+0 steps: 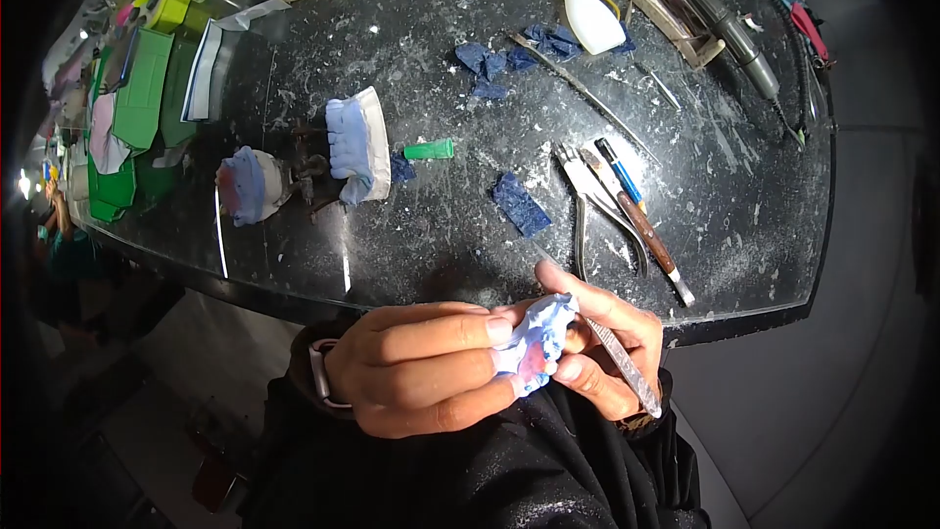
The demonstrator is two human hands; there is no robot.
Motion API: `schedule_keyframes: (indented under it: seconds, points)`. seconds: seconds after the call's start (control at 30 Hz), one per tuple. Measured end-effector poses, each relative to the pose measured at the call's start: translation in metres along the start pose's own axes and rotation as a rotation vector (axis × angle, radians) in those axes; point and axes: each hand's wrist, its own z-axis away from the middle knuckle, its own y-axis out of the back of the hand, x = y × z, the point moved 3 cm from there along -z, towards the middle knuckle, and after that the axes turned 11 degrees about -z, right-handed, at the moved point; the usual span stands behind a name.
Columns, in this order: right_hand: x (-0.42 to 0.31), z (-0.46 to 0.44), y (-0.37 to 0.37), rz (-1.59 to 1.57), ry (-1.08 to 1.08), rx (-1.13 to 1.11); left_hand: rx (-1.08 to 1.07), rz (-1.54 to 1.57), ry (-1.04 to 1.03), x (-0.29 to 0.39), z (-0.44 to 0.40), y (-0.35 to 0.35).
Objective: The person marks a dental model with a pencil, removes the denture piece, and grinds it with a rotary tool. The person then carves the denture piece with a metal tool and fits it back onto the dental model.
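Note:
My left hand (pixel 421 367) is closed around a small blue-and-white dental cast (pixel 539 353) with a pink patch, in front of the table's near edge. My right hand (pixel 622 328) grips a scalpel (pixel 624 370) with a flat metal handle. The scalpel's thin tip points up and left, past the index finger. My right thumb and fingers are right beside the cast; whether they also press on it I cannot tell. Part of the cast is hidden behind my left fingers.
On the dark table (pixel 421 245) stand two larger dental casts, a blue-white one (pixel 357 147) and one with pink (pixel 255 184). Pliers (pixel 585 206), a wooden-handled knife (pixel 646 235), blue paper scraps (pixel 521 204), a white bottle (pixel 587 15) and a handpiece (pixel 720 24) lie beyond.

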Motion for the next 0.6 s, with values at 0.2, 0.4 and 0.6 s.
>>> schedule_keyframes:
  seconds: [0.2, 0.4, 0.6]
  points:
    - [-0.001, -0.001, 0.001, 0.136, 0.043, 0.058, -0.046, 0.003, 0.009, -0.009, 0.001, -0.001]
    - [-0.002, -0.001, 0.001, 0.356, 0.125, 0.096, -0.171, 0.114, 0.096, -0.011, -0.001, 0.006]
    - [0.015, 0.002, 0.010, 0.784, 0.295, 0.262, -0.091, 0.201, 0.277, -0.018, 0.012, 0.003]
